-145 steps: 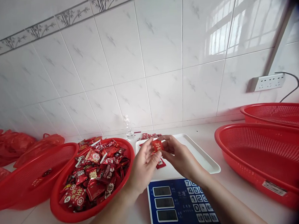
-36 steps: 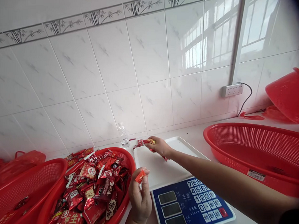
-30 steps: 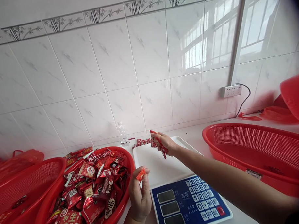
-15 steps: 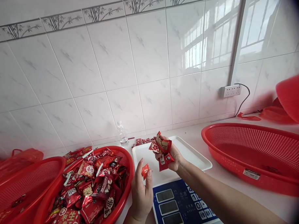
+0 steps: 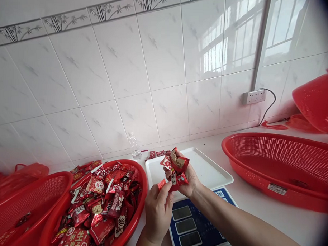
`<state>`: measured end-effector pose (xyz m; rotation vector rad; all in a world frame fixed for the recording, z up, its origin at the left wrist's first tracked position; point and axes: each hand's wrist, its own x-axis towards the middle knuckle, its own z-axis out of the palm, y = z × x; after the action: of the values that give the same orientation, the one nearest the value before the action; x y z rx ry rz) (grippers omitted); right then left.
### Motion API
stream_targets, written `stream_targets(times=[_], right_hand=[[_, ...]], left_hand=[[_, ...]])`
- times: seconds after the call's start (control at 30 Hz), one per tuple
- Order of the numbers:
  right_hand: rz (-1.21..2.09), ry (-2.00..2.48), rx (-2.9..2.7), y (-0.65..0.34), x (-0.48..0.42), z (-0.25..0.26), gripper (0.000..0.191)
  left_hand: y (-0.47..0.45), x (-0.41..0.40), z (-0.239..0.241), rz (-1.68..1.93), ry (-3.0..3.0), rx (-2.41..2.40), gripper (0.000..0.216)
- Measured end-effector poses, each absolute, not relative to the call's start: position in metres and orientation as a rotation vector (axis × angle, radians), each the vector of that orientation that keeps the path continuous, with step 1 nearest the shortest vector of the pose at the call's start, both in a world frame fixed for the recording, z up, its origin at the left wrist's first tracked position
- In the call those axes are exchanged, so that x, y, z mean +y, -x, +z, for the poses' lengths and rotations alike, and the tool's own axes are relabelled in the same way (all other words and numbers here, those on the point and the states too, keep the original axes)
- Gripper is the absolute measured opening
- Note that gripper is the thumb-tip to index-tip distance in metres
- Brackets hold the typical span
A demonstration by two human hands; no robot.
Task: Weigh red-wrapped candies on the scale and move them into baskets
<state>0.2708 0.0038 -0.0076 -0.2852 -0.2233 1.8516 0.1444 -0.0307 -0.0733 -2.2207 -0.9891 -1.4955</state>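
Note:
My right hand (image 5: 191, 179) is closed around several red wrapped candies (image 5: 179, 162), held above the white tray of a digital scale (image 5: 208, 164). One wrapper is brown and gold, another has a white flower pattern. My left hand (image 5: 158, 209) comes in from below, thumb and fingers pinched beside the lowest packets of the bunch. A small orange-red candy (image 5: 161, 184) pokes out from between its fingers, partly hidden. Under both hands lies the scale's blue panel (image 5: 194, 222) with three dark displays; my right forearm covers much of its keypad.
A red basket heaped with wrapped candies (image 5: 102, 207) stands at left, beside another red basket (image 5: 29, 199). More packets (image 5: 157, 154) lie behind the tray near a clear bottle (image 5: 134, 147). To the right stands a large red basket (image 5: 262, 162). A socket strip (image 5: 254, 97) is on the wall.
My left hand has moved up and right to the bunch, its fingers closing from a looser hold on the small candy. My right hand keeps its candies, turned slightly.

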Motion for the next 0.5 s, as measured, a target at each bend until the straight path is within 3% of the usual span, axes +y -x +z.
stream_targets(times=[0.5], right_hand=[[1.778, 0.267, -0.099, -0.2641, 0.0134, -0.0111, 0.012]], left_hand=[[-0.1400, -0.0257, -0.0782, -1.615, 2.165, -0.981, 0.016]])
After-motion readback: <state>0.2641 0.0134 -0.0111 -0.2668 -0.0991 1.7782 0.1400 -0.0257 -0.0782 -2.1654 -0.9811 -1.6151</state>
